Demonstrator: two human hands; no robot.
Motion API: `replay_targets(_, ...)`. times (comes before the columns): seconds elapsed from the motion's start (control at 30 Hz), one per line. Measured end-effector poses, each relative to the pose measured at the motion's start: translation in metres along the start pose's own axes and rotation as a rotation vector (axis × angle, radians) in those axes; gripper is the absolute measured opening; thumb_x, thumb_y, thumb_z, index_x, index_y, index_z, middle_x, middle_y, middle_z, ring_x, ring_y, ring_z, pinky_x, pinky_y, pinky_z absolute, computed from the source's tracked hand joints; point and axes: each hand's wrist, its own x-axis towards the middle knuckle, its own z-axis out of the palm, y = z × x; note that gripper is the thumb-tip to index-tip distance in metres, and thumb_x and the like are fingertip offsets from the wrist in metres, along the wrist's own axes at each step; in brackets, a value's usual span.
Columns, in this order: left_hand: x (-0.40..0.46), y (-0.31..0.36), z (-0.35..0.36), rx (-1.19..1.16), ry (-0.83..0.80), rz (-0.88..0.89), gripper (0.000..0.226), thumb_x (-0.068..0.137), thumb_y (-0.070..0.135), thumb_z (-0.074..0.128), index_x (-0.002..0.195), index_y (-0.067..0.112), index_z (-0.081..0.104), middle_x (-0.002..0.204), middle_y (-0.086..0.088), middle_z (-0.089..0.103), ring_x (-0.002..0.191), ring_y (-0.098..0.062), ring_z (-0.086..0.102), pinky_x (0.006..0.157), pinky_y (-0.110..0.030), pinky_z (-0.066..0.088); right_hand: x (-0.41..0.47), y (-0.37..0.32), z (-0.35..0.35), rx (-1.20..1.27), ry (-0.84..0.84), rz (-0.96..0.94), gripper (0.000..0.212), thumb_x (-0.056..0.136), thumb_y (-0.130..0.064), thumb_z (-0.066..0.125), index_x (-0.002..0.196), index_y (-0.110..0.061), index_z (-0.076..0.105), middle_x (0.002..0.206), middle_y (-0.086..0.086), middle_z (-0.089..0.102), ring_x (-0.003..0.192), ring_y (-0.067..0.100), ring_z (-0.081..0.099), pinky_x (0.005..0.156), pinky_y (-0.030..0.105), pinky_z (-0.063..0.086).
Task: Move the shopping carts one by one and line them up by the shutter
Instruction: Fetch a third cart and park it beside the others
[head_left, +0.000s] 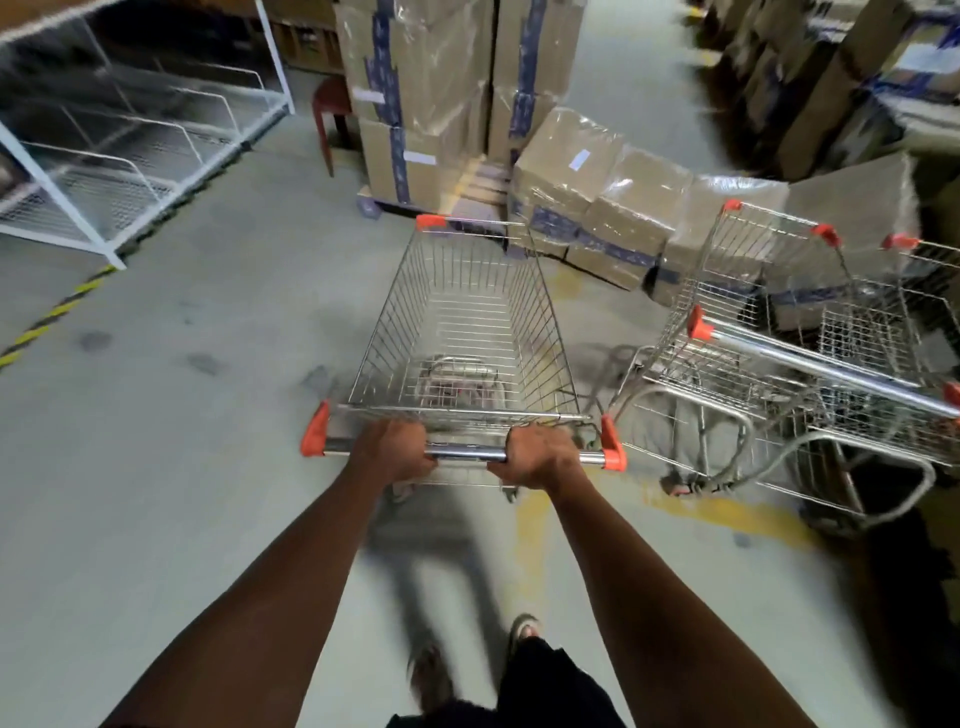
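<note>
With my left hand (397, 451) and right hand (540, 457) both wrapped round the handlebar of the cart (462, 332) mid-aisle, I'd steer it evenly, clear of the parked carts (810, 338) just beside it.

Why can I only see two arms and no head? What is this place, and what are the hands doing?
The camera sits on the person's head and looks forward and down, so you see their arms but never their face. The left hand and the right hand both grip the shiny metal handle bar with orange end caps of an empty silver wire shopping cart. To the right stand more silver wire carts with orange corners, pushed close together. Behind them lie brown cardboard boxes wrapped in clear plastic. On the left is a white wire shelf rack. Everything stands on a grey concrete floor. Low down you can see the person's feet.
</note>
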Motion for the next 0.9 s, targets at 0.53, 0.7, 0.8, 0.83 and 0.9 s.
replay_targets(0.53,-0.246,0.07,0.086,-0.195,0.017,-0.32,0.038,0.083,0.055,0.057,0.095,0.021,0.07,0.086,0.001,0.071,0.082,-0.021,0.067,0.071,-0.03,0.048,-0.168,-0.064,0.059,-0.074,-0.017,-0.312,0.037,0.098,-0.054,0.055,0.097,-0.018,0.065,0.105,0.007,0.073,0.101,0.031,0.071,0.085,0.038,0.053)
replay_targets(0.7,-0.334,0.115,0.119,-0.258,-0.011,-0.448,0.034,0.084,0.053,0.056,0.089,0.022,0.07,0.076,0.004,0.067,0.074,-0.016,0.063,0.073,-0.031,0.053,-0.234,-0.073,0.088,-0.088,-0.034,-0.405,0.028,0.092,-0.037,0.063,0.073,-0.019,0.053,0.098,0.008,0.072,0.095,0.03,0.071,0.074,0.034,0.049)
replay_targets(0.8,-0.382,0.147,0.137,-0.283,-0.004,-0.514,0.036,0.084,0.054,0.055,0.093,0.022,0.071,0.082,0.002,0.071,0.078,-0.019,0.066,0.074,-0.031,0.054,-0.271,-0.073,0.099,-0.138,-0.054,-0.558,0.035,0.088,-0.051,0.063,0.092,-0.017,0.071,0.095,0.003,0.074,0.093,0.024,0.07,0.076,0.031,0.047)
replay_targets(0.83,-0.396,0.157,0.144,-0.287,0.006,-0.537,0.037,0.085,0.055,0.055,0.094,0.022,0.071,0.085,0.001,0.071,0.08,-0.02,0.067,0.073,-0.031,0.052,-0.281,-0.074,0.103,-0.149,-0.062,-0.587,0.041,0.086,-0.057,0.061,0.096,-0.018,0.072,0.095,0.002,0.074,0.093,0.023,0.071,0.078,0.031,0.05)
replay_targets(0.9,-0.423,0.174,0.156,-0.301,0.025,-0.584,0.039,0.085,0.057,0.053,0.096,0.023,0.07,0.089,0.0,0.072,0.086,-0.022,0.068,0.074,-0.032,0.05,-0.299,-0.079,0.113,-0.162,-0.027,-0.632,0.051,0.082,-0.064,0.058,0.101,-0.019,0.073,0.098,0.002,0.075,0.095,0.024,0.071,0.082,0.032,0.055)
